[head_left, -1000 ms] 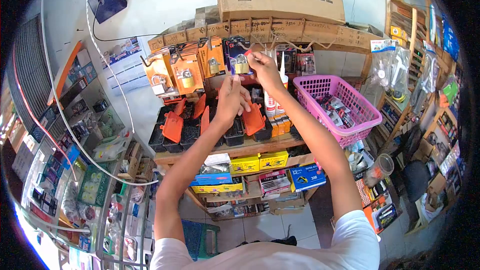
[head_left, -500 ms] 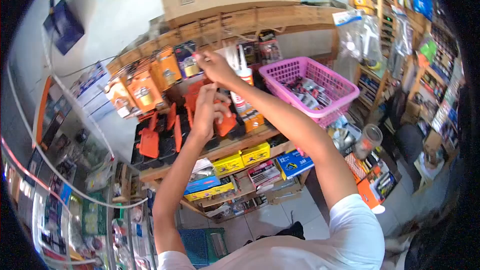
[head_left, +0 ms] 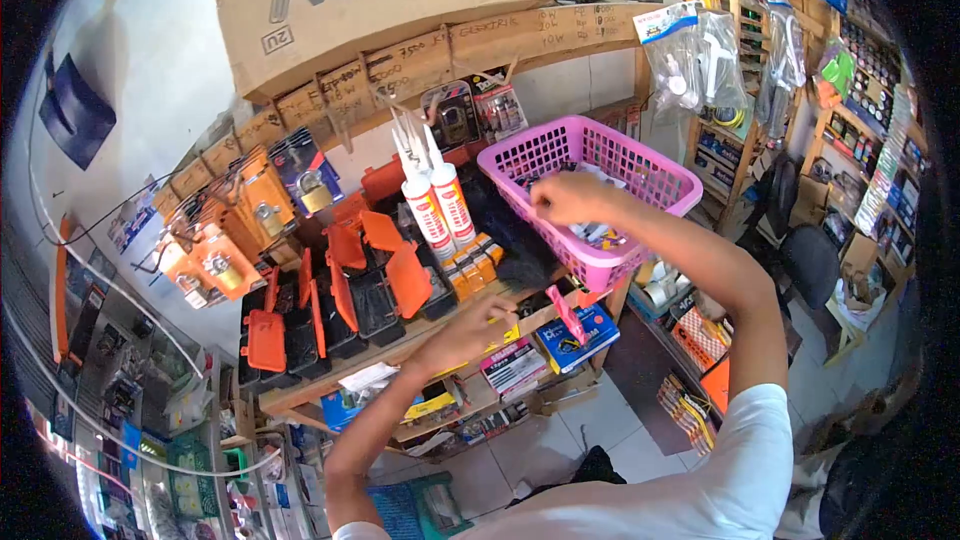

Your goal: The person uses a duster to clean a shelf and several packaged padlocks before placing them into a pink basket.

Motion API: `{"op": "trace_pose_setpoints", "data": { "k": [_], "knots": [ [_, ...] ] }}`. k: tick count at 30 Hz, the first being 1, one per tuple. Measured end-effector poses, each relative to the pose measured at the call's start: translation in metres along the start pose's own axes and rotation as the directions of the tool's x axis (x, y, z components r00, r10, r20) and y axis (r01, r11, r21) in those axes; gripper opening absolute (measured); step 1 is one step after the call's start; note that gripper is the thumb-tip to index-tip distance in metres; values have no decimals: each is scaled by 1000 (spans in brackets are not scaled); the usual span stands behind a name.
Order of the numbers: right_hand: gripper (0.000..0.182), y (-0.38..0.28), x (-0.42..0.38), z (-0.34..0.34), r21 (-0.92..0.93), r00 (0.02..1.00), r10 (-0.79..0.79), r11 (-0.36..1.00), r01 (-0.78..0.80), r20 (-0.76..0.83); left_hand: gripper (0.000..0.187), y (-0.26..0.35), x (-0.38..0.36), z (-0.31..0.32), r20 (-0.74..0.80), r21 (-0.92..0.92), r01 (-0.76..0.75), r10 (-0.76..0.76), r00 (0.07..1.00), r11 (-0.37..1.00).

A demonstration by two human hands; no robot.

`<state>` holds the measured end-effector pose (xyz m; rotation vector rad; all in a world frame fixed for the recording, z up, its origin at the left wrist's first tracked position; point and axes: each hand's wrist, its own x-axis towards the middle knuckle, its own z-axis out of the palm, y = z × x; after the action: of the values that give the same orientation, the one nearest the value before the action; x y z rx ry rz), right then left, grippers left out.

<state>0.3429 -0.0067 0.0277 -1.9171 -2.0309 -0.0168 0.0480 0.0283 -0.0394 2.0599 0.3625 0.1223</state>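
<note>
My right hand (head_left: 572,200) is over the left side of a pink plastic basket (head_left: 660,180) holding small packaged items. Its fingers are curled closed; whatever may be in them is hidden. Lower down, my left hand (head_left: 462,336) hovers by the front edge of the wooden shelf (head_left: 345,370), fingers loosely apart with nothing visible in them. Between the hands stand white sealant tubes (head_left: 432,215) and small orange boxes (head_left: 470,265). Left of these are black bins with orange lids (head_left: 408,280), some of them raised.
Carded padlocks (head_left: 265,215) hang at the left from a wooden rail (head_left: 420,55). A large cardboard box (head_left: 380,20) rests above it. Below the shelf are a blue box (head_left: 580,338) and a pink item (head_left: 566,315). Plastic-bagged goods (head_left: 690,65) hang at the right.
My right hand has moved from the hanging padlock packs rightward to the basket. My left hand has come down and right, away from the orange-lidded bins. The camera view has shifted.
</note>
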Motion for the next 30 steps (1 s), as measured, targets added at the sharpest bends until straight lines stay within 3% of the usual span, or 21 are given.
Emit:
{"op": "trace_pose_setpoints", "data": {
  "k": [1, 2, 3, 4, 6, 7, 9, 12, 13, 20, 22, 24, 25, 26, 28, 30],
  "knots": [
    [41, 10, 4, -13, -78, 988, 146, 987, -141, 52, 51, 7, 11, 10, 4, -9, 3, -3, 1000, 1000],
    [44, 20, 9, -28, -163, 952, 291, 948, -273, 93, 53, 22, 20, 20, -94, 149, -75, 90, 991, 986],
    [48, 44, 21, -30, -267, 956, 279, 931, -248, 86, 55, 36, 30, 28, -176, 312, -135, 197, 965, 940],
    [48, 67, 32, -30, -183, 941, 323, 936, -301, 103, 55, 46, 42, 35, -175, 306, -132, 192, 966, 943],
    [46, 103, 55, -31, -33, 867, 425, 901, -432, 260, 56, 62, 66, 46, -210, 585, -311, 511, 834, 749],
    [46, 118, 67, -27, -29, 868, 421, 903, -429, 264, 56, 65, 77, 51, -212, 585, -306, 506, 836, 751],
    [39, 150, 90, -7, -241, 848, 404, 911, -336, 344, 54, 69, 94, 58, -115, 746, -306, 567, 816, 591],
    [36, 176, 108, 34, -271, 925, 301, 933, -236, 231, 53, 71, 109, 64, -181, 752, -188, 473, 862, 631],
    [39, 167, 109, 39, -380, 883, 401, 877, -294, 243, 49, 65, 115, 65, -209, 726, -204, 494, 844, 657],
    [38, 161, 117, 44, -378, 881, 404, 877, -296, 246, 46, 68, 116, 62, -224, 719, -205, 501, 836, 664],
    [36, 158, 113, 36, -328, 904, 370, 899, -290, 214, 47, 67, 114, 59, -203, 695, -227, 489, 848, 682],
    [29, 151, 107, 22, -283, 949, 304, 920, -269, 85, 48, 68, 112, 55, -190, 668, -245, 479, 857, 703],
    [24, 144, 109, 8, -249, 899, 394, 905, -344, 191, 50, 71, 110, 52, -228, 563, -251, 440, 869, 787],
    [22, 136, 101, -7, -275, 947, 306, 923, -270, 97, 52, 73, 107, 49, -259, 449, -254, 396, 881, 857],
    [20, 120, 79, -39, -270, 987, 85, 956, -120, -139, 56, 59, 108, 39, -241, 416, -253, 374, 896, 874],
    [19, 97, 51, -71, -200, 940, -75, 980, 8, -333, 57, 67, 100, 27, -338, -143, -262, 202, 919, 954]
  ]
}}
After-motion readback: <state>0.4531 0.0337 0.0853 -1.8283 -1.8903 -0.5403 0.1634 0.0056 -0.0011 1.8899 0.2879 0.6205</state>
